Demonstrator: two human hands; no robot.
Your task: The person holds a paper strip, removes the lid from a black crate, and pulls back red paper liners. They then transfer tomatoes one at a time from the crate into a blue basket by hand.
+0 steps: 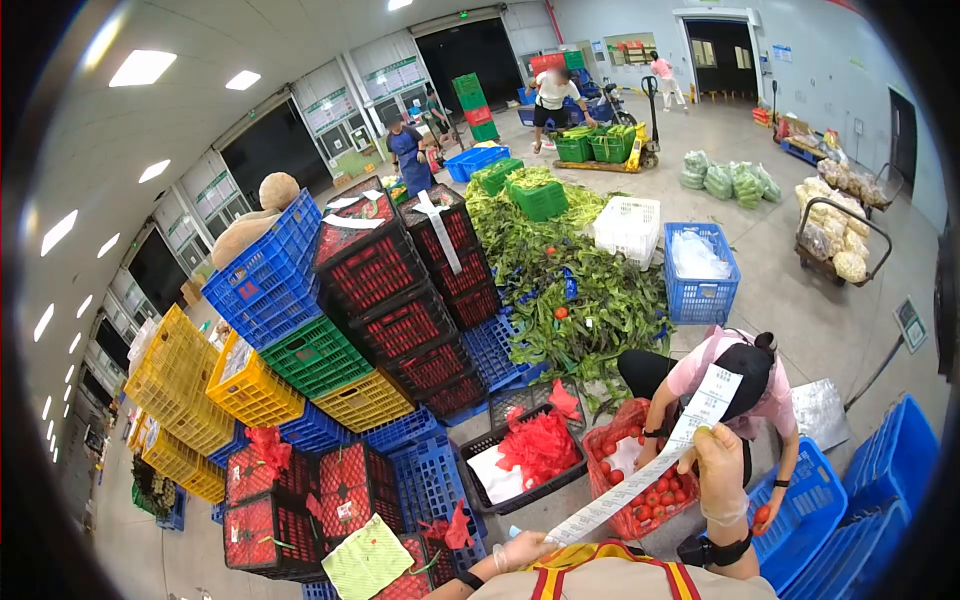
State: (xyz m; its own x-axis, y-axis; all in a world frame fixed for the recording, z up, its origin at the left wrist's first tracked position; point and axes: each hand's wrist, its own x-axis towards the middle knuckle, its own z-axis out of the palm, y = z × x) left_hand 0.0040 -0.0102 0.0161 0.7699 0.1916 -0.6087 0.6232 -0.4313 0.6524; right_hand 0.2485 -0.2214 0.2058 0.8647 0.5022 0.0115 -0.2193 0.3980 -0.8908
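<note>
A long strip of printed labels [632, 486] stretches diagonally between my two hands. Raised at the right, my right hand [720, 478] wears a thin clear glove and pinches the strip near its upper end. Low at the front, my left hand [524, 551] is closed on the strip's lower end. Under the strip stands a red crate of tomatoes [655, 503]. A crouching co-worker in pink [782, 400] leans over that crate, one hand holding a tomato [762, 514].
Stacked black crates [395, 310], blue crates [270, 270] and yellow crates [170, 370] rise at left. A black crate holds red plastic bags [540, 447]. Leafy greens [575, 290] cover the floor ahead. Blue bins [805, 515] stand at right. Other people and carts are farther back.
</note>
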